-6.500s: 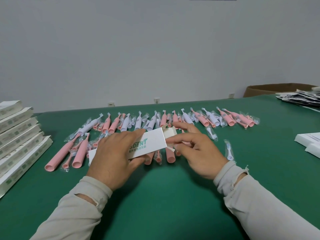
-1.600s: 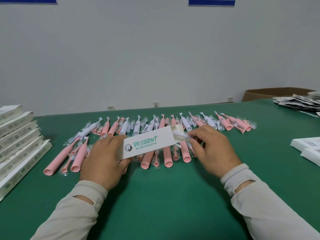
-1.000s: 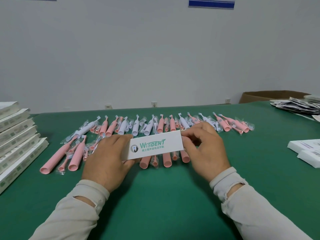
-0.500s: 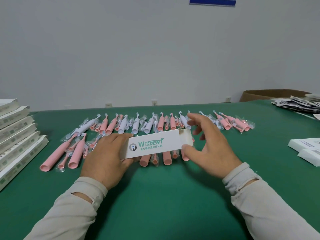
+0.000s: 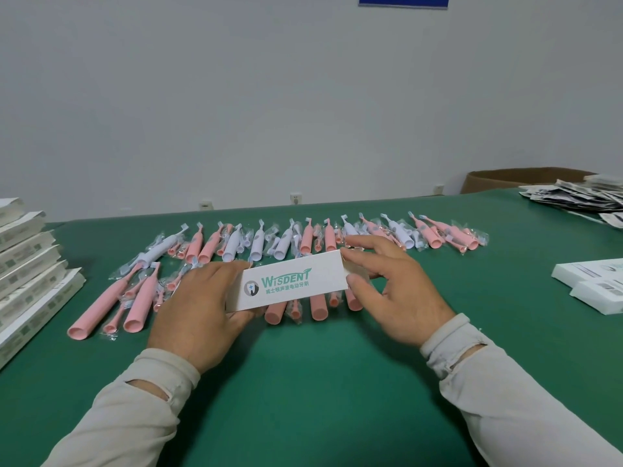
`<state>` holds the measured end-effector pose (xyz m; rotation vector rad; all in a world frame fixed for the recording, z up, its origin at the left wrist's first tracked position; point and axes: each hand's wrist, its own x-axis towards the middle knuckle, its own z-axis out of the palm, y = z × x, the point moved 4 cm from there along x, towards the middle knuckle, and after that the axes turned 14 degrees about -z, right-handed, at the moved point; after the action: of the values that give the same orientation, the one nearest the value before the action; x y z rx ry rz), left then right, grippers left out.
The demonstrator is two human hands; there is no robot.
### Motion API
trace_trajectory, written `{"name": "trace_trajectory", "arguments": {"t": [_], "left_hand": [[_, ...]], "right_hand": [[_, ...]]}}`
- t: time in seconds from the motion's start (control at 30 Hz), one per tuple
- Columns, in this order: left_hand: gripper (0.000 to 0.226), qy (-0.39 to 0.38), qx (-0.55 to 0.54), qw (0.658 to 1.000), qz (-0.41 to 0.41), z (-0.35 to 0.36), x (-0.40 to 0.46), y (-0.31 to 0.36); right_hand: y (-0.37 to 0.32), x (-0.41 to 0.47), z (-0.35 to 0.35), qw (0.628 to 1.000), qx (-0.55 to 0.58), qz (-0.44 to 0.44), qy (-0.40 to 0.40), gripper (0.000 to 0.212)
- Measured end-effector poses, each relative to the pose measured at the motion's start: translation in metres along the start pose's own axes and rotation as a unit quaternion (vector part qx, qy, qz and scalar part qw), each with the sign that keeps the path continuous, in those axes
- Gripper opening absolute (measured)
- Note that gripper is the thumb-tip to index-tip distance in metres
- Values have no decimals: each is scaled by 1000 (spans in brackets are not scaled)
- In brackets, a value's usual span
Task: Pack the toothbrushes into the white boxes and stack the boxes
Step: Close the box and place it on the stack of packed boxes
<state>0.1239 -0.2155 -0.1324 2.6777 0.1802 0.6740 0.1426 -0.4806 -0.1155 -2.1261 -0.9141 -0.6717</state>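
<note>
1. Toothbrushes (image 5: 305, 242): pink and white ones in clear wrap, in a loose row across the far-middle of the green table (image 5: 320, 382), with a second near cluster at left (image 5: 111, 305).
2. White box (image 5: 290, 284) in hand, logo face up, held just above the table in front of the row. Contents not visible, so I can't tell if a brush is inside.
3. Left hand (image 5: 199, 305): fingers wrapped round the box's left end, gripping it.
4. Right hand (image 5: 387, 284): at the box's right end. Thumb and fingers pinch the end flap (image 5: 355, 272), which sits ajar rather than tucked.
5. Step in hand, my read: closing the right-end flap on this box.
6. Next move calls for folding the flap square to the opening and pushing its tongue in, with the left hand bracing the far end so the box doesn't slide or buckle.
7. Then it goes to the box stack (image 5: 27, 271) at the left edge, which leans in a stepped pile, so it needs flat, aligned placement.
8. Also on the table: loose white boxes (image 5: 593, 284) at right, a leaflet pile (image 5: 580, 200) far right, and a cardboard carton (image 5: 505, 178) behind it.
9. Many brushes remain unpacked, so the task is far from done.
</note>
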Motion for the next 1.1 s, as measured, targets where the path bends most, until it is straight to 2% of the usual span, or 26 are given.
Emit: {"name": "trace_trajectory", "arguments": {"t": [0.33, 0.47, 0.57, 0.67, 0.9, 1.1], "left_hand": [[65, -6, -30, 999, -14, 2, -2, 0], [63, 11, -29, 999, -22, -2, 0, 0], [64, 26, -23, 999, -30, -4, 0, 0], [64, 33, -24, 999, -30, -4, 0, 0], [65, 34, -10, 999, -22, -6, -2, 5], [65, 27, -7, 999, -24, -7, -3, 6]], "right_hand": [[-12, 3, 11, 999, 30, -12, -19, 44], [-8, 1, 7, 990, 101, 17, 93, 45], [0, 0, 8, 946, 257, 99, 171, 41], [7, 0, 7, 949, 226, 127, 181, 22], [8, -1, 11, 950, 217, 128, 186, 9], [10, -1, 9, 946, 227, 132, 191, 15]]}}
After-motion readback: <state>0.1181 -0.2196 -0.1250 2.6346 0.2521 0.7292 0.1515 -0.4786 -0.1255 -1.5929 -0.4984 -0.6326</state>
